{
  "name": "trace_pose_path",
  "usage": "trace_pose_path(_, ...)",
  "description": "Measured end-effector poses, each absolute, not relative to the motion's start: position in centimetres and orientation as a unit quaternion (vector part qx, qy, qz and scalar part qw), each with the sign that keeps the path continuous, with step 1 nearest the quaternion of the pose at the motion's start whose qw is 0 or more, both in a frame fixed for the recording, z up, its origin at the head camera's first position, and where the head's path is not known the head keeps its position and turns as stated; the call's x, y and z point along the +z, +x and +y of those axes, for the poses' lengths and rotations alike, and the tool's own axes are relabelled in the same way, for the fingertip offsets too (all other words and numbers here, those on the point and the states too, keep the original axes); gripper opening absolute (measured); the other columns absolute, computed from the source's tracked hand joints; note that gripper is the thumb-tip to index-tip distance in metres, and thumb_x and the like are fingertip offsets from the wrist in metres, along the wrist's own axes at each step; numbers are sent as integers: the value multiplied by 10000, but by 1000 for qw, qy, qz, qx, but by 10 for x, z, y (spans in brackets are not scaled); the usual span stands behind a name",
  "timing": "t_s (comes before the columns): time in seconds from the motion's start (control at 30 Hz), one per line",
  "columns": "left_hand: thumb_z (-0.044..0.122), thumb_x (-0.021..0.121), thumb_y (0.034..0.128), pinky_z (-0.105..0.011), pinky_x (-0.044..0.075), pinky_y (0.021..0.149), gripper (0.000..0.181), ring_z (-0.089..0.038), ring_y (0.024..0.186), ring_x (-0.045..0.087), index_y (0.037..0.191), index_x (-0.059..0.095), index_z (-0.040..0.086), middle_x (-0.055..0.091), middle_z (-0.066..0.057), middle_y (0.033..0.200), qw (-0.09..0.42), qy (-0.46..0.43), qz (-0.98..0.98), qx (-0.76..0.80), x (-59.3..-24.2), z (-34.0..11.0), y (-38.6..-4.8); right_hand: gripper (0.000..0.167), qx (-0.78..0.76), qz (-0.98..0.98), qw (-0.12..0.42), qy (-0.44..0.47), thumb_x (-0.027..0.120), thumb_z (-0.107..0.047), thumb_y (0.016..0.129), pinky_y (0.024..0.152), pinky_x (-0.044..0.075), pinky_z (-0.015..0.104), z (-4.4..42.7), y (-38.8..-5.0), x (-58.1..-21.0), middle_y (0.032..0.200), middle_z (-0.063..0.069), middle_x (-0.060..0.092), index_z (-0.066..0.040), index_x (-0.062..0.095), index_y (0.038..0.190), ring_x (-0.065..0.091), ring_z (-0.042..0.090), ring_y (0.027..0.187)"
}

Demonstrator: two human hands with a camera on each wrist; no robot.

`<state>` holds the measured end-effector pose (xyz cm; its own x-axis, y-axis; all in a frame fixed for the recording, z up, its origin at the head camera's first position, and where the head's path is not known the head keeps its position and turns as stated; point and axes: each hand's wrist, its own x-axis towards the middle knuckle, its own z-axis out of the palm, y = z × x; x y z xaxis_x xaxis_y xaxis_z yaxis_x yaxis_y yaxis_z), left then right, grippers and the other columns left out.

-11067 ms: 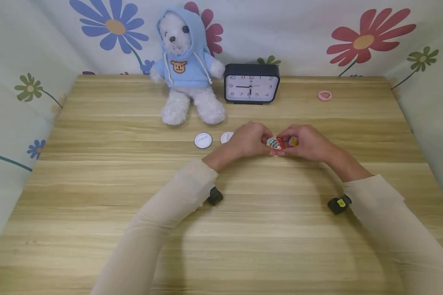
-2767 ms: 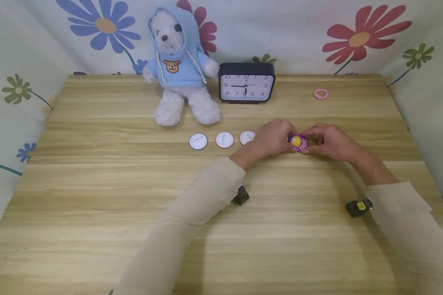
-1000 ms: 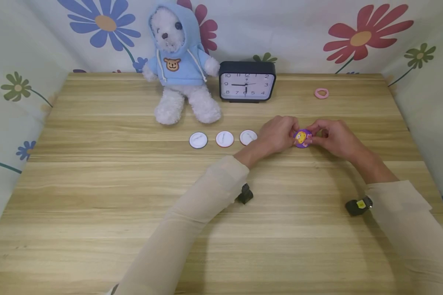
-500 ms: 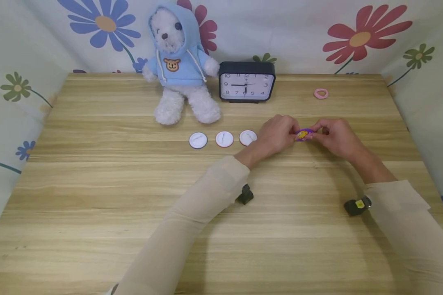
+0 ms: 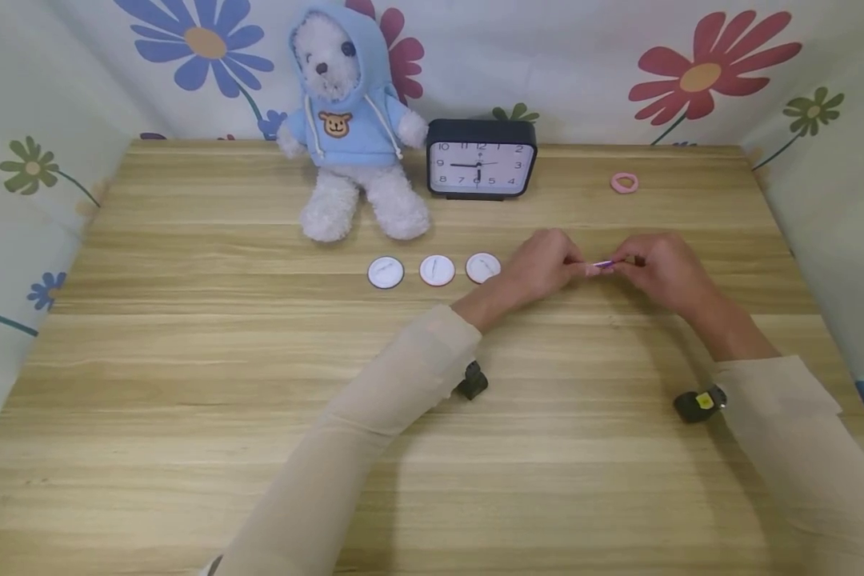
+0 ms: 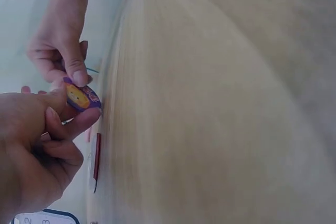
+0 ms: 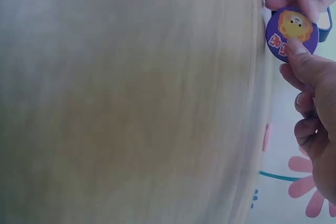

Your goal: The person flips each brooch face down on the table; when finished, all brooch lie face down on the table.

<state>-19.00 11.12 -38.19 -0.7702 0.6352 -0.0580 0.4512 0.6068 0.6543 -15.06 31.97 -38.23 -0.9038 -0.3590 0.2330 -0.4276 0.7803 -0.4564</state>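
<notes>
Between both hands is a round purple pin badge [image 5: 603,265], seen nearly edge-on in the head view. Its yellow cartoon face and lettering show in the right wrist view, where the badge [image 7: 306,34] is broad to the camera. My left hand [image 5: 536,268] pinches one edge with thumb and fingers. The opposite edge is pinched by my right hand [image 5: 666,268]. Left of the hands, three badges lie in a row, white backs with pins up: a left one [image 5: 386,273], a middle one [image 5: 437,270] and a right one [image 5: 482,267], close by my left wrist.
Behind the row sit a plush toy [image 5: 360,128] in a blue hoodie and a black-framed clock [image 5: 482,164]. A small pink ring [image 5: 625,183] lies at the back right of the wooden table [image 5: 562,448]. Flower-printed cloth [image 5: 583,72] borders the back and sides.
Earlier the hands held a red badge; a third badge then joined the face-down row and the hands took the purple one. Over the last second its face has tilted away to nearly edge-on.
</notes>
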Motion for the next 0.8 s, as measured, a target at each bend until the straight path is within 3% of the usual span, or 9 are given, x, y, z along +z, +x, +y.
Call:
trace_pose_path(0.2,354,718,949,-180,312,583,275,-53,618,426,837,793,114,484,102,589,165,297,884,320,-381,113,-189,150,290,-937,-1,193,808,69,789,578,409,97,322,-150,-380,885,206,773,40,780,933,502,-81,667)
trace_pose_path(0.37,326,788,895,-177,330,584,236,-68,637,452,813,788,105,526,93,601,172,264,895,315,-381,116,-190,265,315,-935,-67,146,847,-20,784,612,432,114,319,-151,-379,990,209,778,28,773,1033,524,-63,712)
trace_pose_path(0.57,280,828,848,-192,357,583,165,-91,653,471,815,787,123,547,83,636,161,257,909,286,-384,122,-189,315,300,-940,-82,139,838,-41,808,628,435,103,319,-153,-378,989,225,767,44,747,1098,532,-46,726)
trace_pose_path(0.8,281,837,827,-215,376,601,188,-111,703,508,765,725,143,590,53,728,146,266,921,244,-383,128,-185,315,288,-943,-72,152,845,-76,810,545,374,172,320,-153,-379,925,197,759,37,748,1088,458,-3,656)
